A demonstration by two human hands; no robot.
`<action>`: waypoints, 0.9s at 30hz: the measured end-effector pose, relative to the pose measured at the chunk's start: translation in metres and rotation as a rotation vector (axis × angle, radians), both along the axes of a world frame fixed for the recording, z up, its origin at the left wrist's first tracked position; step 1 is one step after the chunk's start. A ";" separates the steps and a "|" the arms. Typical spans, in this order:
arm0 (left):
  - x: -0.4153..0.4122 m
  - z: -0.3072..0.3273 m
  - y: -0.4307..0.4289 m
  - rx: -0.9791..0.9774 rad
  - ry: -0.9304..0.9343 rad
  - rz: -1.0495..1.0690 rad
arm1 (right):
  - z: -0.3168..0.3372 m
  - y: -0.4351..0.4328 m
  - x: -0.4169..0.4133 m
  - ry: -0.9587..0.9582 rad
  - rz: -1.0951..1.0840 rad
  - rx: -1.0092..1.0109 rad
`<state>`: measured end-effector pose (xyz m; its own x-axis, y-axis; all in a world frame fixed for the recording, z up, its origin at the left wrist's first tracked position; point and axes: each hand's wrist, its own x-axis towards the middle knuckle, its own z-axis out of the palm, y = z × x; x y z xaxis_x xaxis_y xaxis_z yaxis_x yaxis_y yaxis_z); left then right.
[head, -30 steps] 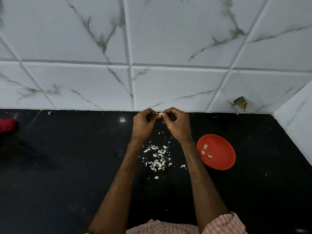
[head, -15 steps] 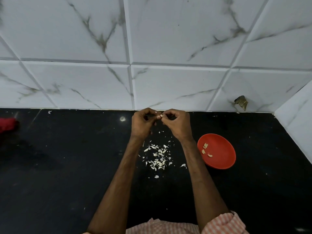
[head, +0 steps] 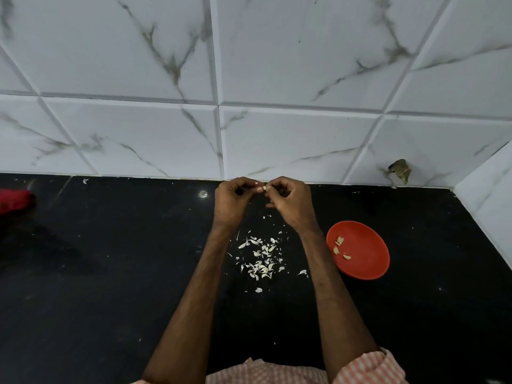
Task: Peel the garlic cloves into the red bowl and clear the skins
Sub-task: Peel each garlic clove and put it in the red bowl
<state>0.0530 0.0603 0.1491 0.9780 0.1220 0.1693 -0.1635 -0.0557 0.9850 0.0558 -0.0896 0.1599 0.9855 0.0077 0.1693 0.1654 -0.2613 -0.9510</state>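
Note:
My left hand [head: 231, 202] and my right hand [head: 291, 202] meet above the black counter near the wall, fingers curled. Between their fingertips they pinch a small pale garlic clove [head: 263, 187]. Below the hands a scatter of white garlic skins [head: 261, 261] lies on the counter between my forearms. The red bowl [head: 365, 259] sits to the right of my right forearm and holds several peeled cloves [head: 339, 246] near its left side.
The black counter [head: 110, 273] runs to a white marble-tiled wall [head: 166, 134] at the back and right. A red object [head: 13, 199] lies at the far left edge. A dark broken spot [head: 400, 170] marks the wall at the right.
Both hands stay together on the clove near the wall, with only small finger movements. The bowl and the skins lie as before.

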 end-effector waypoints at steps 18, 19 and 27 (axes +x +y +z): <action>0.002 -0.003 0.003 0.163 -0.098 0.016 | -0.003 0.002 0.002 0.092 0.001 0.087; 0.001 -0.003 0.002 0.171 -0.095 0.021 | -0.004 0.002 0.002 0.082 -0.006 0.072; 0.004 -0.008 0.001 0.264 -0.101 0.041 | -0.009 0.001 0.000 0.045 0.004 0.020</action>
